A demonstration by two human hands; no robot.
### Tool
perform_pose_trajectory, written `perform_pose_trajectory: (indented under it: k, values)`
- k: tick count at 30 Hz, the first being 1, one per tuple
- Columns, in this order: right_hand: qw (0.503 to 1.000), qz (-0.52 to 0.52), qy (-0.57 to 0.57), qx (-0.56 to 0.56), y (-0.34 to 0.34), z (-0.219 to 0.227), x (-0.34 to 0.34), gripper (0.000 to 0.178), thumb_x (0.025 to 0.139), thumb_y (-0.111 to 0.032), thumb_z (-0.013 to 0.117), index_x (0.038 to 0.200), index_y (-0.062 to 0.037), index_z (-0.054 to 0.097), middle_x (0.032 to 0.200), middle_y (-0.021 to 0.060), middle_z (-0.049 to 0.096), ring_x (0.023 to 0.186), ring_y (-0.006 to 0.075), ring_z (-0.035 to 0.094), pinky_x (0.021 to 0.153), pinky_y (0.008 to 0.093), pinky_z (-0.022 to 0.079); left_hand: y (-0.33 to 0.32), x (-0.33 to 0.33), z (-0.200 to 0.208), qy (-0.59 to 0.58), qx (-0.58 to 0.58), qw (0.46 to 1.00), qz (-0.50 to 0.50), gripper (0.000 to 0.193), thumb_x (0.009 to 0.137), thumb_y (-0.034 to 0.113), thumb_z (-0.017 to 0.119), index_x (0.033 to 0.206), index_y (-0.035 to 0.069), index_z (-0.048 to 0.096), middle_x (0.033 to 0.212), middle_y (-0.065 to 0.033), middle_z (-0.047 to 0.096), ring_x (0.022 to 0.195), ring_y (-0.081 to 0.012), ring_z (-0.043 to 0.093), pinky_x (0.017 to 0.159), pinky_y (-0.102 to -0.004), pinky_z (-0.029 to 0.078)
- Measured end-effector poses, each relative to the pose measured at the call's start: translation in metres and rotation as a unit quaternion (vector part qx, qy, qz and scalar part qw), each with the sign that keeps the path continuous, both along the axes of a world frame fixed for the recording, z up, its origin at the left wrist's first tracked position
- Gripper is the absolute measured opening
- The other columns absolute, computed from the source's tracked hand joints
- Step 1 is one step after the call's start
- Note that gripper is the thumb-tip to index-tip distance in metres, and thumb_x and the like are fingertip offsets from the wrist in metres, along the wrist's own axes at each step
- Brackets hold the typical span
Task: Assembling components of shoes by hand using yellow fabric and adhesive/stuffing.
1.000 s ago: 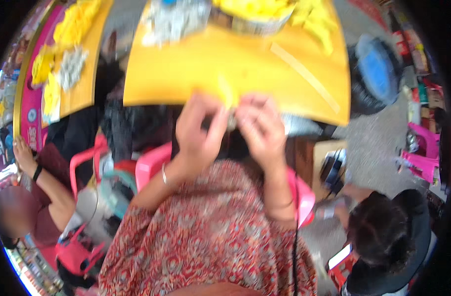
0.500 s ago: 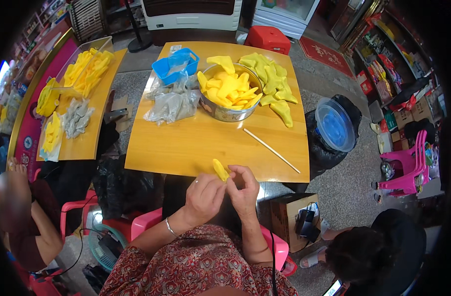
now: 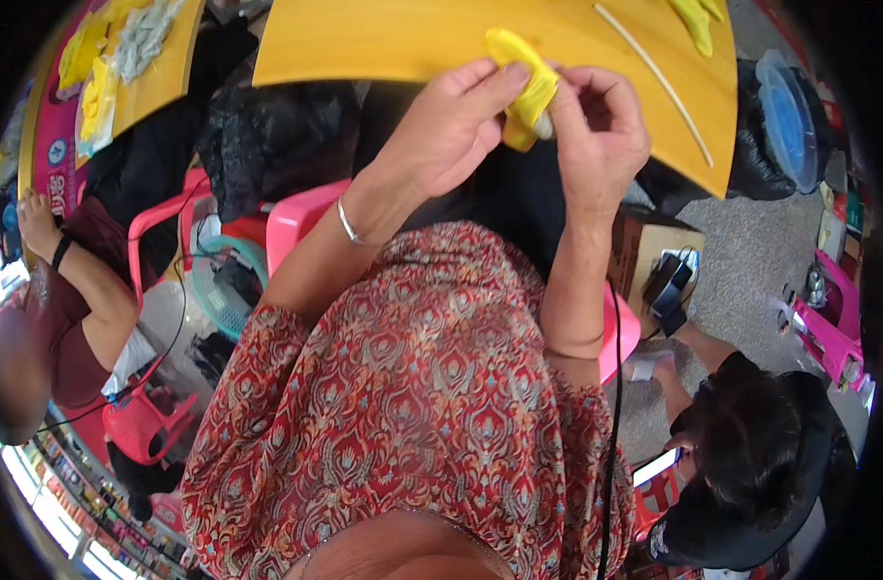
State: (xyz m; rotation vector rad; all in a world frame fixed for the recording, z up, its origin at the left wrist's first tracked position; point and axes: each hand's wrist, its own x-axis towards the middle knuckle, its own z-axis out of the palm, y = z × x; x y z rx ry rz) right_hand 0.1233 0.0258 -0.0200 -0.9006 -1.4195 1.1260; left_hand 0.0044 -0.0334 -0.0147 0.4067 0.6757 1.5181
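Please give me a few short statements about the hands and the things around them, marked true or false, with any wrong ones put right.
1. The left hand and the right hand both touch the yellow piece. True.
2. The thin stick lies on the floor. False: it lies on the table.
3. The cardboard box is on the person's right. True.
4. The silver bangle is on the right wrist. False: it is on the left wrist.
5. The person wears a red patterned top. True.
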Motion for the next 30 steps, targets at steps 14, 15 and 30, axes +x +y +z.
perform_pose_trajectory:
  k: [14, 15, 30]
  values:
    - [0.965, 0.248, 0.035, -0.083, -0.025, 0.015, 0.029, 0.022, 0.082, 0.005, 0.066, 0.104, 0.0054, 0.064, 0.098, 0.0096, 0.064, 0.083, 0.0148, 0.063, 0.078, 0.0268, 0.053, -0.032, -0.005, -0.005, 0.026, -0.02, 0.998, 0.053, 0.03, 0.097, 0.017, 0.051, 0.115, -0.008, 0.053, 0.105, -0.0144, 0.062, 0.094, -0.0223, 0.064, 0.084, -0.0377, 0.056]
    - [0.965, 0.249, 0.034, -0.082, -0.026, 0.015, 0.028, 0.022, 0.082, 0.005, 0.066, 0.104, 0.0054, 0.064, 0.098, 0.0096, 0.064, 0.083, 0.0148, 0.063, 0.078, 0.0268, 0.053, -0.034, -0.007, -0.01, -0.006, -0.028, 0.999, 0.038, 0.032, 0.094, 0.017, 0.057, 0.118, -0.003, 0.051, 0.108, -0.0126, 0.061, 0.102, -0.0226, 0.06, 0.091, -0.0367, 0.05]
    - [0.947, 0.287, -0.143, 0.03, -0.022, 0.011, 0.032, 0.024, 0.088, 0.001, 0.061, 0.112, 0.0055, 0.064, 0.112, 0.0106, 0.055, 0.099, 0.0164, 0.057, 0.083, 0.0267, 0.051, -0.041, -0.022, -0.015, 0.066, 0.028, 0.997, -0.04, 0.032, 0.095, 0.012, 0.054, 0.121, -0.006, 0.051, 0.112, -0.0111, 0.059, 0.105, -0.0185, 0.059, 0.088, -0.0366, 0.054]
